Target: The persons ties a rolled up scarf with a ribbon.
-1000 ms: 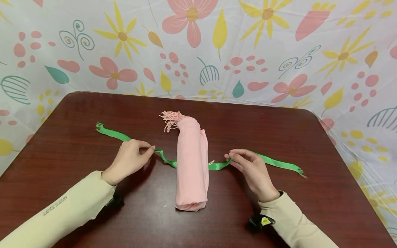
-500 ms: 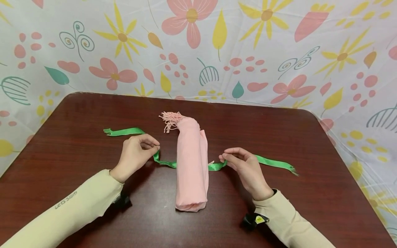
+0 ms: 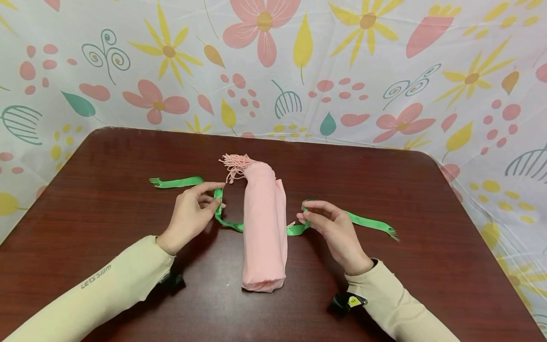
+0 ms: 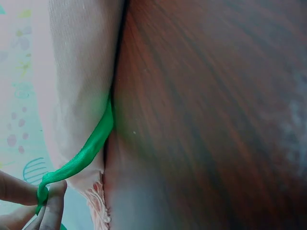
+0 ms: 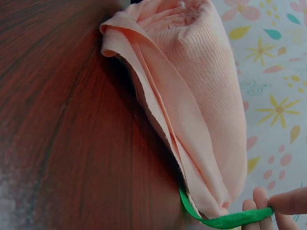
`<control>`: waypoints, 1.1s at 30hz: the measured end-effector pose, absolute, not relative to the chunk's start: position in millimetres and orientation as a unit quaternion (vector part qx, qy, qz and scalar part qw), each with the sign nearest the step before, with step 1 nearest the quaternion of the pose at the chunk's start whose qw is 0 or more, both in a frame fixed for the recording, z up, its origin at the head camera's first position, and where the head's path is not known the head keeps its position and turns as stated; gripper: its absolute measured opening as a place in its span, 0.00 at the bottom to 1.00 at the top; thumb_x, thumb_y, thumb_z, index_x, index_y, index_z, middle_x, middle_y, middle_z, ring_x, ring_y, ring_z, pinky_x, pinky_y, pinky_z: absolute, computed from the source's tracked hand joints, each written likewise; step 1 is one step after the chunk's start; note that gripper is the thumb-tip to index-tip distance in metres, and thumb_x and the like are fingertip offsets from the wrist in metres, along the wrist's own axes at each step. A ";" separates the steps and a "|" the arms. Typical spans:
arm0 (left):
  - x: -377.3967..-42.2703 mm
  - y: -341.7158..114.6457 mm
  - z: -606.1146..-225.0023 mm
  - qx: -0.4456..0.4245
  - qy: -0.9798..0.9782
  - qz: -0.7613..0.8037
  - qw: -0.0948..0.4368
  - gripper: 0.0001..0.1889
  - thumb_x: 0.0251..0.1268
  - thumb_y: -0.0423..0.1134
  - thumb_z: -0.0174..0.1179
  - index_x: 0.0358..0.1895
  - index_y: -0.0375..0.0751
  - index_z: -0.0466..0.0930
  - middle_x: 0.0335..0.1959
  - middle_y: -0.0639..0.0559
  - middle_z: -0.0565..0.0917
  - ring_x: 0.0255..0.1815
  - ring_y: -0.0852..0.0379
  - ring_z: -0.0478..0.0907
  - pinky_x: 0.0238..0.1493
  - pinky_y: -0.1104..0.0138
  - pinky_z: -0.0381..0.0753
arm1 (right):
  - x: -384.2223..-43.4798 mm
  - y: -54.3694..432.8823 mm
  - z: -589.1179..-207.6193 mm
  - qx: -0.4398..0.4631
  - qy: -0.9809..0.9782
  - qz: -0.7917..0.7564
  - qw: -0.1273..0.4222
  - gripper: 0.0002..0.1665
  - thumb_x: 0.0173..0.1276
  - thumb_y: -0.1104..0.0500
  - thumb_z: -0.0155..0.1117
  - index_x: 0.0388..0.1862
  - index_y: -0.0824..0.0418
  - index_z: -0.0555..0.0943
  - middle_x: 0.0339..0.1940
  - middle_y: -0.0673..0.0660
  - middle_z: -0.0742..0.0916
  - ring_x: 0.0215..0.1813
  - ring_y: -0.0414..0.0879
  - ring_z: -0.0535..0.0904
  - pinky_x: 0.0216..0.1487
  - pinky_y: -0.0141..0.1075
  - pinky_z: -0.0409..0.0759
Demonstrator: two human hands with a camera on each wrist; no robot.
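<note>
A rolled pink scarf (image 3: 262, 228) with a fringe at its far end lies lengthwise on the table. Beneath its middle runs a green ribbon (image 3: 231, 226), coming out on both sides. My left hand (image 3: 192, 211) pinches the ribbon left of the roll, lifting it off the table. On the other side my right hand (image 3: 335, 232) holds the ribbon between thumb and fingers. The left wrist view has the ribbon (image 4: 84, 158) rising from under the scarf (image 4: 84, 72) to my fingertips. Folded layers of the scarf (image 5: 206, 81) show in the right wrist view, with the ribbon (image 5: 230, 220) below.
The dark brown wooden table (image 3: 128, 147) has rounded far corners. Behind it hangs a white cloth (image 3: 192, 42) printed with flowers and leaves. Frayed ribbon ends trail outward past both hands.
Both hands have moved inward toward the scarf, the left also slightly away from the body. The ribbon's loose ends have slid inward with them. The scarf stays in place.
</note>
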State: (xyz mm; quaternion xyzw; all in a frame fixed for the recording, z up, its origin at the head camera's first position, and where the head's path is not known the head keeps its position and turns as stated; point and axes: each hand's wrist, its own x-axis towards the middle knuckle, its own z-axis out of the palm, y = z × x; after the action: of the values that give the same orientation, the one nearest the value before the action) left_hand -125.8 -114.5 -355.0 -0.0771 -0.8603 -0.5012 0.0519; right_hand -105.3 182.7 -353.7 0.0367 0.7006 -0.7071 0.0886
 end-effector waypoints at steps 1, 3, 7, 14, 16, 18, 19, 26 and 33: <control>-125.4 -113.8 -354.6 -0.079 -0.858 -0.504 0.053 0.19 0.61 0.24 0.56 0.56 0.38 0.79 0.29 0.41 0.88 0.27 0.54 0.86 0.16 0.74 0.66 | -105.5 181.8 -353.1 0.035 0.701 -0.706 0.089 0.22 0.67 0.66 0.60 0.58 0.74 0.72 0.54 0.67 0.80 0.45 0.46 0.86 0.53 0.36 0.80; -124.9 -112.2 -353.5 -0.084 -0.856 -0.506 0.058 0.21 0.61 0.24 0.56 0.57 0.39 0.78 0.29 0.40 0.87 0.27 0.53 0.86 0.17 0.74 0.66 | -106.1 180.0 -352.0 0.030 0.704 -0.705 0.087 0.22 0.67 0.66 0.60 0.58 0.73 0.73 0.52 0.66 0.81 0.45 0.45 0.86 0.53 0.36 0.80; -124.4 -107.8 -350.9 -0.093 -0.850 -0.515 0.064 0.22 0.62 0.23 0.54 0.60 0.41 0.77 0.34 0.39 0.87 0.31 0.49 0.86 0.20 0.74 0.69 | -107.4 175.7 -349.8 0.021 0.705 -0.704 0.081 0.20 0.67 0.67 0.60 0.56 0.72 0.75 0.50 0.64 0.83 0.44 0.43 0.86 0.53 0.36 0.80; -123.5 -100.5 -348.2 -0.117 -0.838 -0.529 0.064 0.25 0.62 0.20 0.52 0.62 0.40 0.74 0.47 0.39 0.81 0.39 0.44 0.85 0.35 0.72 0.76 | -107.7 170.6 -347.1 -0.002 0.710 -0.699 0.080 0.20 0.68 0.67 0.59 0.57 0.71 0.75 0.52 0.66 0.82 0.46 0.45 0.86 0.54 0.37 0.80; -123.3 -99.0 -347.7 -0.123 -0.834 -0.533 0.069 0.26 0.61 0.19 0.51 0.62 0.40 0.74 0.47 0.40 0.81 0.40 0.44 0.85 0.36 0.73 0.76 | -107.9 169.5 -346.5 -0.007 0.709 -0.700 0.082 0.20 0.68 0.67 0.58 0.58 0.71 0.74 0.54 0.66 0.82 0.46 0.44 0.86 0.55 0.38 0.79; -123.4 -97.5 -347.4 -0.127 -0.830 -0.538 0.073 0.26 0.61 0.19 0.50 0.62 0.39 0.75 0.47 0.41 0.81 0.40 0.45 0.85 0.37 0.73 0.76 | -108.4 168.6 -346.0 -0.011 0.707 -0.702 0.084 0.20 0.68 0.67 0.58 0.59 0.70 0.74 0.55 0.66 0.81 0.45 0.43 0.85 0.55 0.38 0.79; -123.5 -96.7 -347.6 -0.129 -0.828 -0.541 0.073 0.25 0.61 0.19 0.50 0.62 0.39 0.75 0.48 0.43 0.80 0.41 0.46 0.85 0.37 0.74 0.76 | -108.5 168.1 -345.8 -0.012 0.707 -0.702 0.085 0.21 0.68 0.67 0.58 0.59 0.70 0.74 0.56 0.66 0.81 0.45 0.42 0.85 0.55 0.38 0.79; -123.6 -90.8 -346.6 -0.159 -0.815 -0.552 0.073 0.26 0.63 0.19 0.48 0.63 0.42 0.74 0.58 0.46 0.75 0.42 0.49 0.85 0.38 0.71 0.72 | -109.2 163.3 -343.5 -0.023 0.717 -0.689 0.099 0.21 0.69 0.63 0.58 0.60 0.67 0.75 0.58 0.66 0.80 0.46 0.44 0.85 0.57 0.41 0.78; -123.8 -81.6 -346.5 -0.249 -0.804 -0.533 0.091 0.27 0.60 0.16 0.49 0.64 0.35 0.71 0.61 0.44 0.73 0.36 0.52 0.83 0.43 0.64 0.81 | -110.2 156.3 -339.3 -0.015 0.727 -0.678 0.105 0.20 0.68 0.60 0.61 0.58 0.64 0.77 0.54 0.66 0.83 0.46 0.46 0.84 0.57 0.45 0.77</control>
State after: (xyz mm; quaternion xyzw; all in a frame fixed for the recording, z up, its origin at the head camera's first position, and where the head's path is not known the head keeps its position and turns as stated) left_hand -123.8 -81.6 -346.5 -0.2495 -0.8036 -0.5326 0.0911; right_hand -110.2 156.3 -339.3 -0.0149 0.7272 -0.6782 0.1046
